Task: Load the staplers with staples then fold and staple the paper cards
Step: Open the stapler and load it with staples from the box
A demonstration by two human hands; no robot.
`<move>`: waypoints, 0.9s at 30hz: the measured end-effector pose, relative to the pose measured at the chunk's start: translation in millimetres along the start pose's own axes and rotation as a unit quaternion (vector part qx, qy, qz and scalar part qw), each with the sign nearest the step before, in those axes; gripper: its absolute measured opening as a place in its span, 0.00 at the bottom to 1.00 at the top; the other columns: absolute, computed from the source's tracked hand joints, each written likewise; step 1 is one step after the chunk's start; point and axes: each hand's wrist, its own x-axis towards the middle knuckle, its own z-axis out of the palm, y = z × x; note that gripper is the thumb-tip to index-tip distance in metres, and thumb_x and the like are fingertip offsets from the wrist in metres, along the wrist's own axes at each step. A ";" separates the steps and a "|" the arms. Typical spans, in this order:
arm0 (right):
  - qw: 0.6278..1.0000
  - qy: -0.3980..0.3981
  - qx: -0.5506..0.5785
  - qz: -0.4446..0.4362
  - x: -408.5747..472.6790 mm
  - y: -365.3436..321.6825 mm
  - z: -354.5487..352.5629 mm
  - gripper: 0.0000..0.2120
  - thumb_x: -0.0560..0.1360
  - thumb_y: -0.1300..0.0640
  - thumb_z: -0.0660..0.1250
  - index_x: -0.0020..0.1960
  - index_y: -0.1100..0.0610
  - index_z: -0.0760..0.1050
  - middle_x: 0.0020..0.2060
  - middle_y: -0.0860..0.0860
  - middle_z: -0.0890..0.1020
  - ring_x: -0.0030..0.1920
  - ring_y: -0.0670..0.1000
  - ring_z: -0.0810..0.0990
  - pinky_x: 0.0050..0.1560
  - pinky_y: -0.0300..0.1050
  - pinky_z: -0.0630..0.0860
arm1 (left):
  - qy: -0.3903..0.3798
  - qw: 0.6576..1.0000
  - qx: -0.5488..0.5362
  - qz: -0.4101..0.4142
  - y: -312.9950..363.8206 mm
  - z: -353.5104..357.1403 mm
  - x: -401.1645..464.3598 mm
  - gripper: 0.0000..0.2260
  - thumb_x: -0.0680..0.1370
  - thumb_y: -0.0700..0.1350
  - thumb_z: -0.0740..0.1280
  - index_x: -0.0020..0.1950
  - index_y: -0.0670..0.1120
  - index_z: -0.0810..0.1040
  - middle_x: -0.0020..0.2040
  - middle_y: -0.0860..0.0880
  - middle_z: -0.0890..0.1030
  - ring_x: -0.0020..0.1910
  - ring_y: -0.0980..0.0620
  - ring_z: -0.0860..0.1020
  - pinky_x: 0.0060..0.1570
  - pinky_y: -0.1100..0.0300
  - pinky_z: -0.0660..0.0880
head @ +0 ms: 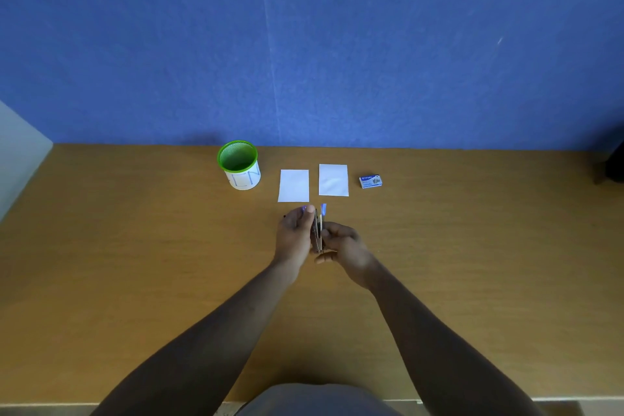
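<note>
Metal-and-blue, the small stapler (318, 230) sits above the wooden table (135, 246), pinched between the left hand (294, 234) and right hand (344, 243); hinged open, it could slip or spill staples. Blue letters on the green mesh cup (239, 164) and the small blue staple box (370, 181) beside two white paper cards (293, 185) are too blurred to read.

A green mesh pen cup (238, 164) stands upright on the wooden bench (135, 246), near its far edge, its lower half wrapped in a white label with faint blue lettering. Behind the bench rises a blue wall (304, 44). At the far left a pale panel (20, 152) slants alongside the bench.
</note>
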 end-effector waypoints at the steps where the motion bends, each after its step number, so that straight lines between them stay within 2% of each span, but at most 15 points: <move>1: 1.000 0.013 0.008 0.005 0.7 -1.8 2.3 0.12 0.83 0.59 0.58 0.53 0.61 0.79 0.39 0.52 0.82 0.41 0.52 0.81 0.44 0.50 0.79 | 0.006 1.000 0.003 0.002 -0.4 1.6 0.5 0.12 0.79 0.54 0.65 0.46 0.46 0.79 0.41 0.44 0.82 0.39 0.49 0.79 0.39 0.54 0.76; 3: 0.998 0.062 0.003 0.020 3.9 -4.7 9.2 0.18 0.83 0.48 0.60 0.55 0.63 0.77 0.40 0.53 0.82 0.39 0.50 0.83 0.43 0.51 0.82 | 0.018 1.000 0.008 0.012 0.1 5.1 0.7 0.10 0.78 0.54 0.66 0.46 0.49 0.79 0.44 0.44 0.83 0.43 0.47 0.81 0.45 0.49 0.78; 5: 0.994 0.110 -0.015 0.023 8.3 -6.3 16.7 0.21 0.82 0.43 0.59 0.55 0.62 0.74 0.40 0.54 0.82 0.38 0.50 0.83 0.39 0.51 0.83 | 0.033 0.999 0.015 0.026 1.1 8.0 0.4 0.09 0.77 0.53 0.67 0.45 0.48 0.79 0.44 0.44 0.82 0.44 0.46 0.81 0.44 0.50 0.79; 7: 0.988 0.150 -0.019 0.007 12.2 -7.5 22.2 0.21 0.82 0.43 0.57 0.54 0.62 0.73 0.41 0.55 0.80 0.38 0.51 0.81 0.35 0.48 0.82 | 0.046 0.998 0.009 0.039 5.2 10.4 -1.1 0.08 0.78 0.51 0.67 0.45 0.46 0.78 0.41 0.47 0.82 0.41 0.49 0.80 0.38 0.57 0.78; 8: 0.986 0.168 -0.021 -0.001 14.2 -7.8 23.5 0.22 0.83 0.43 0.56 0.53 0.63 0.73 0.40 0.56 0.79 0.37 0.52 0.80 0.35 0.47 0.80 | 0.051 0.997 0.011 0.050 7.1 11.3 -1.5 0.08 0.78 0.50 0.68 0.44 0.47 0.78 0.39 0.48 0.81 0.40 0.49 0.79 0.37 0.57 0.77; 11: 0.982 0.188 0.011 0.004 16.4 -10.2 28.2 0.22 0.84 0.45 0.54 0.53 0.63 0.75 0.40 0.56 0.81 0.40 0.54 0.80 0.41 0.50 0.78 | 0.063 0.992 0.055 0.099 6.2 14.0 -2.7 0.07 0.77 0.52 0.67 0.42 0.51 0.75 0.38 0.49 0.80 0.40 0.45 0.79 0.43 0.47 0.78; 14: 0.976 0.209 0.052 0.014 18.2 -9.6 35.2 0.20 0.84 0.47 0.54 0.53 0.58 0.80 0.45 0.54 0.86 0.48 0.53 0.85 0.48 0.49 0.81 | 0.095 0.978 0.090 0.165 3.5 18.7 -8.7 0.07 0.79 0.50 0.65 0.42 0.55 0.71 0.42 0.47 0.79 0.44 0.46 0.78 0.47 0.50 0.76; 16: 0.971 0.225 0.076 0.021 18.3 -8.8 40.9 0.19 0.84 0.48 0.55 0.52 0.58 0.81 0.44 0.54 0.86 0.47 0.53 0.85 0.45 0.46 0.80 | 0.107 0.970 0.101 0.192 3.2 20.0 -11.5 0.06 0.79 0.51 0.64 0.42 0.55 0.70 0.43 0.46 0.78 0.45 0.46 0.77 0.47 0.51 0.76; 18: 0.968 0.233 0.088 0.026 20.3 -6.3 43.9 0.19 0.84 0.49 0.56 0.51 0.58 0.81 0.44 0.55 0.86 0.47 0.55 0.85 0.45 0.46 0.79 | 0.109 0.968 0.104 0.203 1.7 18.8 -13.1 0.05 0.80 0.49 0.64 0.45 0.51 0.72 0.44 0.47 0.78 0.44 0.48 0.77 0.46 0.51 0.76; 21: 0.942 0.269 0.176 0.096 23.7 -4.6 42.0 0.27 0.84 0.44 0.51 0.52 0.64 0.80 0.44 0.58 0.86 0.46 0.57 0.84 0.43 0.47 0.80 | 0.134 0.963 0.093 0.215 3.0 15.2 -15.1 0.04 0.81 0.49 0.61 0.48 0.51 0.69 0.41 0.47 0.76 0.40 0.48 0.77 0.42 0.50 0.76; 23: 0.911 0.273 0.272 0.147 23.9 -7.4 34.6 0.32 0.84 0.42 0.48 0.52 0.67 0.79 0.47 0.62 0.86 0.47 0.60 0.85 0.40 0.46 0.80 | 0.140 0.961 0.082 0.225 6.4 15.3 -18.7 0.05 0.82 0.52 0.58 0.49 0.52 0.67 0.40 0.46 0.76 0.37 0.49 0.77 0.38 0.54 0.75; 25: 0.905 0.254 0.310 0.142 21.5 -14.0 28.1 0.30 0.84 0.42 0.48 0.56 0.67 0.77 0.49 0.63 0.85 0.49 0.60 0.85 0.40 0.47 0.80 | 0.121 0.960 0.084 0.237 8.3 16.0 -25.4 0.09 0.80 0.53 0.60 0.51 0.48 0.69 0.40 0.49 0.77 0.37 0.56 0.77 0.38 0.64 0.73; 27: 0.905 0.230 0.332 0.134 20.5 -19.4 24.0 0.27 0.84 0.42 0.50 0.60 0.65 0.73 0.53 0.63 0.84 0.53 0.61 0.84 0.43 0.50 0.81 | 0.109 0.956 0.094 0.257 7.4 15.1 -30.0 0.13 0.79 0.52 0.64 0.52 0.43 0.72 0.41 0.52 0.77 0.39 0.59 0.77 0.39 0.69 0.72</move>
